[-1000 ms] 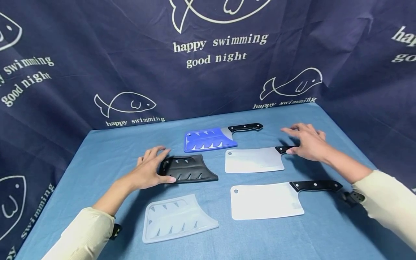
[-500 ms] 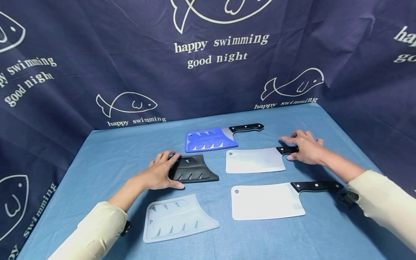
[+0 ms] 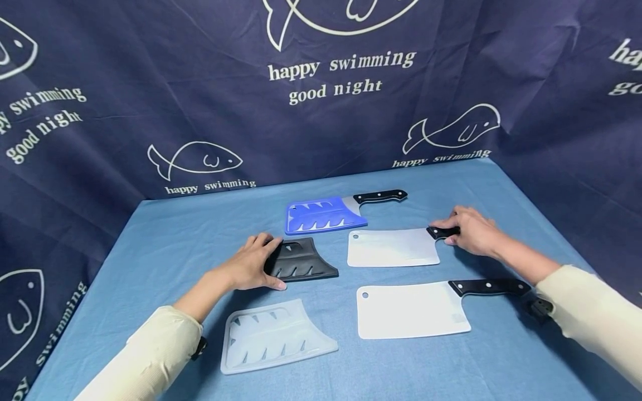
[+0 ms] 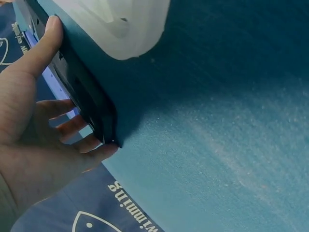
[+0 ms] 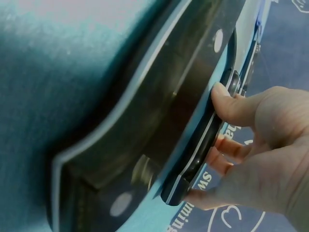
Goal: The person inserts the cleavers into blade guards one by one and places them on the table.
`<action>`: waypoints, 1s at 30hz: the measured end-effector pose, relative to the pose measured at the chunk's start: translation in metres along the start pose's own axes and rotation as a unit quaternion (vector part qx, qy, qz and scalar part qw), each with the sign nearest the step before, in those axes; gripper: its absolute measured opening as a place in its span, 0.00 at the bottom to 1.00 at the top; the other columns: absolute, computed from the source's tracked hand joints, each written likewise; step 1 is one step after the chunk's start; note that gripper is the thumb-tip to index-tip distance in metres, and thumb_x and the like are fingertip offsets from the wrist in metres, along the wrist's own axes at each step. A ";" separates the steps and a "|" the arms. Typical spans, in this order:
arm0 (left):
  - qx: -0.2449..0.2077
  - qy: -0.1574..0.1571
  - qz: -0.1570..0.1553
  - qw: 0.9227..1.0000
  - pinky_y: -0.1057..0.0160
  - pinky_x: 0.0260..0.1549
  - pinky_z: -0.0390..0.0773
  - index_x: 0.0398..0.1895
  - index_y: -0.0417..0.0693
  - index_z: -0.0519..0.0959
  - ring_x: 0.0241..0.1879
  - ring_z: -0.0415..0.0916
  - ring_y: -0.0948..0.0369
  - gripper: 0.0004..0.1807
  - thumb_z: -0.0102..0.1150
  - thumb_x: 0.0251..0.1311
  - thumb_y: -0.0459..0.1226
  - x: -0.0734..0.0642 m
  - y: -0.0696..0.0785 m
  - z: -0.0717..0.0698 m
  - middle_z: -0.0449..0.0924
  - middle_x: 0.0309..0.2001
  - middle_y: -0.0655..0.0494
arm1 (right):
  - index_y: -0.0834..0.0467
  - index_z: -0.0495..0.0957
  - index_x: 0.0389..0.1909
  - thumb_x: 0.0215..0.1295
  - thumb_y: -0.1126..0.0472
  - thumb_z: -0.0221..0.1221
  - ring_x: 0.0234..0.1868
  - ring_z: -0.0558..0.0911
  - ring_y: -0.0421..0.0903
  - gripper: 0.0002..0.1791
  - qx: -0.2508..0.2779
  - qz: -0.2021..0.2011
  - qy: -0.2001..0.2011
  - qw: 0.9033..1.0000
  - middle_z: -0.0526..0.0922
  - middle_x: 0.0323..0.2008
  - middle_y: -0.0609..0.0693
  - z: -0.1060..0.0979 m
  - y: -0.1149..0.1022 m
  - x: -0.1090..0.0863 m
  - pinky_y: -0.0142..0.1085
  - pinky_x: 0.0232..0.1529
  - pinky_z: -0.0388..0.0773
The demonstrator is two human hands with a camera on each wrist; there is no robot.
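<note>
My left hand [image 3: 249,263] spans the closed end of a black cleaver sheath [image 3: 300,259], thumb along its near edge and fingers at the far edge. In the left wrist view the fingers [image 4: 72,126] curl against the black sheath [image 4: 79,79], which lies on the cloth. My right hand [image 3: 473,231] holds the black handle of the middle cleaver [image 3: 393,248] between thumb and fingers. Part of that handle [image 5: 195,150] shows past the hand in the right wrist view. The cleaver's pale, bare blade lies flat, pointing left toward the sheath, apart from it.
Behind lies a cleaver in a blue sheath [image 3: 323,215]. Nearer me are a translucent white sheath [image 3: 276,337] at left and another bare cleaver [image 3: 412,311] at right, its handle under my right forearm. A dark printed curtain [image 3: 321,133] borders the blue-covered table [image 3: 411,370].
My left hand has slid right along the black sheath, covering more of it. My right hand has lowered and its fingers have closed onto the middle cleaver's handle. The cleavers look unmoved.
</note>
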State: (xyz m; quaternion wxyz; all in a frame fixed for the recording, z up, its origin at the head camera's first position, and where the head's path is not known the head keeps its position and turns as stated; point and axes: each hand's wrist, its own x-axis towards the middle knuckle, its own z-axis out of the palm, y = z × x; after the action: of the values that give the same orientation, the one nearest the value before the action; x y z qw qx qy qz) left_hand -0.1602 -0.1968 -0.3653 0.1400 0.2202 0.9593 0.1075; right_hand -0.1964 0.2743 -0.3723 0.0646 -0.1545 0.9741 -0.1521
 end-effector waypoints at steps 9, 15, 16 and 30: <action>0.031 0.010 -0.026 0.999 0.41 0.53 0.68 0.72 0.46 0.61 0.59 0.62 0.45 0.60 0.71 0.36 0.66 0.001 0.002 -0.001 0.63 0.64 0.46 | 0.62 0.81 0.52 0.52 0.72 0.66 0.34 0.71 0.53 0.23 -0.003 -0.052 0.054 0.997 0.72 0.31 0.53 0.006 0.000 -0.007 0.40 0.28 0.64; 0.049 0.032 -0.030 0.998 0.39 0.52 0.69 0.70 0.46 0.64 0.59 0.64 0.43 0.61 0.70 0.33 0.68 0.000 0.000 0.001 0.65 0.62 0.46 | 0.65 0.79 0.53 0.56 0.74 0.62 0.37 0.71 0.56 0.21 0.001 -0.050 0.075 0.996 0.73 0.32 0.53 0.005 -0.001 -0.013 0.39 0.28 0.62; 0.050 0.038 -0.028 0.998 0.39 0.51 0.70 0.70 0.46 0.64 0.58 0.65 0.44 0.61 0.70 0.32 0.68 -0.001 -0.001 0.002 0.65 0.62 0.46 | 0.65 0.78 0.54 0.56 0.74 0.61 0.38 0.71 0.56 0.21 0.001 -0.047 0.080 0.996 0.73 0.32 0.53 0.004 -0.001 -0.014 0.39 0.28 0.62; 0.125 0.174 0.027 0.976 0.43 0.40 0.76 0.67 0.42 0.67 0.50 0.67 0.46 0.60 0.69 0.32 0.69 -0.007 0.005 -0.009 0.68 0.54 0.46 | 0.59 0.79 0.56 0.42 0.81 0.51 0.38 0.65 0.54 0.36 -0.034 -0.079 0.227 0.970 0.71 0.38 0.55 -0.008 -0.008 -0.025 0.49 0.32 0.57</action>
State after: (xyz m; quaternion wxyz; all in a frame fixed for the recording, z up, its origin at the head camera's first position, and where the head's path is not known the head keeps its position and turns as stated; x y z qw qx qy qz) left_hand -0.1544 -0.1969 -0.3543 -0.0607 0.2395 0.9686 0.0276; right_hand -0.1724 0.2773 -0.3604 -0.1761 -0.1943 0.9525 -0.1551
